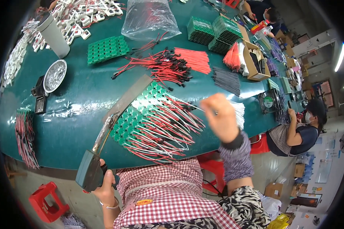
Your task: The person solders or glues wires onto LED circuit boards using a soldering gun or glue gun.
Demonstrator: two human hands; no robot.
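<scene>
My left hand [106,189] is wrapped round the handle of a dark green soldering gun [88,171]. The gun's metal barrel slants up over the left edge of a green circuit-board panel [127,123] made of small round boards. Rows of red and white wires [168,129] fan out from the panel toward the right and the table's front edge. A flat grey metal bar [133,95] lies along the panel's upper left edge. To the right of the panel, my right hand [221,118] is raised with its fingers pinched on the end of a white wire [191,105]; motion blurs the fingertips.
Red wires with black connectors [168,66], red wires [193,59], dark wires [226,80] and white wires [239,112] lie beyond. At left are a metal bowl [55,76], a grey tumbler [53,36] and a wire bundle [25,137]. A fan [269,101] and a co-worker [298,129] are at right.
</scene>
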